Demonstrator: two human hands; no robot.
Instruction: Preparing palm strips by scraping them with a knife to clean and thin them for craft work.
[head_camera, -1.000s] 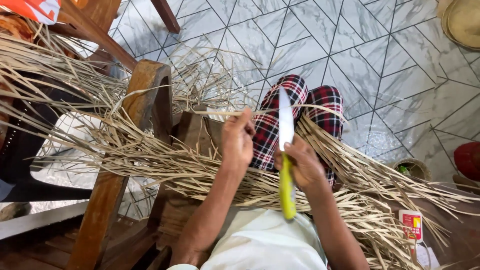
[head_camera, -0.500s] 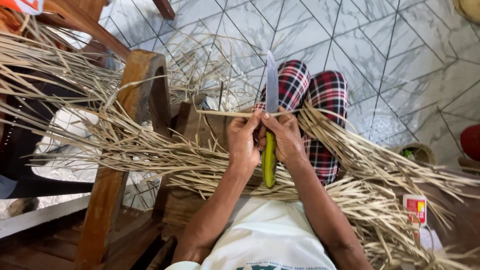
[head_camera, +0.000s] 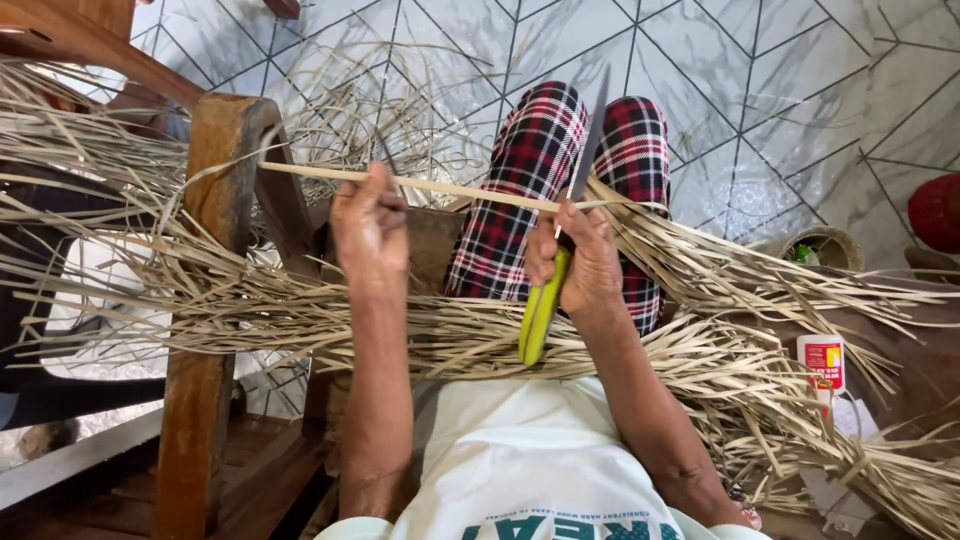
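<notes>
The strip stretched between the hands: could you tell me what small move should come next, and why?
Probably draw the strip further left with the left hand: it lies taut against the knife blade in the right hand, with uncut length remaining.

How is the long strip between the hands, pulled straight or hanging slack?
Pulled straight. The strip runs level from the left hand to the knife in the right hand, without sag.

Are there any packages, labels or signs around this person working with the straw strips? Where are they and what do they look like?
Small bottle: stands at the right beside the heap of straw strips, white body with a red and yellow label.
Shirt print: bottom edge of the view, teal lettering on the person's white shirt.
No signs or screens in view.
</notes>
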